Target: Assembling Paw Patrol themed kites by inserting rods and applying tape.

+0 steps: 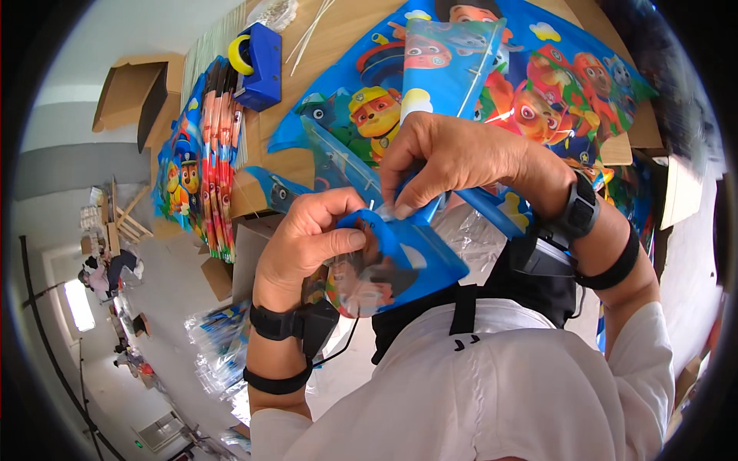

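A thin blue plastic kite [530, 92], printed with cartoon dogs, is spread over the far side of the table and hangs over the near edge toward me. My left hand [311, 238] pinches a folded flap [384, 265] of it between thumb and fingers. Just right of that, my right hand [453, 165] is closed, its thumb and fingertips pressed on the same flap by a small clear, shiny bit that I cannot make out. A pale thin rod [338, 150] runs along the film left of my right hand.
A blue tape dispenser [264, 69] with a yellow roll stands at the back left. Beside it lies a stack of folded printed kites [217, 154]. Thin white sticks [311, 34] lie at the far edge. An open cardboard box [146, 96] is farther left; clear-bagged packs [227, 346] lie below.
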Action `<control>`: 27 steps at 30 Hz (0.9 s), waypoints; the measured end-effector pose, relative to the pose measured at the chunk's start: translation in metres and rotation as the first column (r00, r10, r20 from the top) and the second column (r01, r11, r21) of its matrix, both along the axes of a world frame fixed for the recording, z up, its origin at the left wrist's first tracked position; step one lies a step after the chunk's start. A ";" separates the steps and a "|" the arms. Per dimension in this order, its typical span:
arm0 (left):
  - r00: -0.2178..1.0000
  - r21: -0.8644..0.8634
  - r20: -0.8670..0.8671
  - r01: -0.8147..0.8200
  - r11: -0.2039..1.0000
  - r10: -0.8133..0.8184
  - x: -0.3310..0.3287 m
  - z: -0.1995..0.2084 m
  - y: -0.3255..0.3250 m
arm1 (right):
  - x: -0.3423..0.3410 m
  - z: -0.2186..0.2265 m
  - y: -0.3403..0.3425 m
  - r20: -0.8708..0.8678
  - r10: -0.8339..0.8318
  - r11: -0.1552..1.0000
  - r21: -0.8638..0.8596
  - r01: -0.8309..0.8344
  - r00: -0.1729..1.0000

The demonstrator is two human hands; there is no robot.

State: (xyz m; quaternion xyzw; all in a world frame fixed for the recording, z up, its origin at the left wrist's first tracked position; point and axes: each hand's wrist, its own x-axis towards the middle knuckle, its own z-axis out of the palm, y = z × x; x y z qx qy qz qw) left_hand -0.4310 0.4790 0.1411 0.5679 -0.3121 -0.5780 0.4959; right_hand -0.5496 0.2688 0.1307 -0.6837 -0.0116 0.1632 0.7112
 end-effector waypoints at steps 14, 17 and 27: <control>0.403 -0.213 0.899 0.062 0.975 0.170 0.053 0.038 0.023 | 0.085 0.023 0.011 0.218 0.019 0.962 -0.271 0.042 0.976; 0.472 -0.285 0.843 -0.016 0.958 0.258 0.081 0.020 0.019 | 0.125 0.016 0.003 0.258 0.111 0.965 -0.259 -0.042 0.960; 0.726 -0.290 0.276 -0.562 0.775 0.630 0.138 -0.042 -0.003 | 0.256 -0.015 -0.013 0.164 0.210 0.968 -0.176 -0.181 0.964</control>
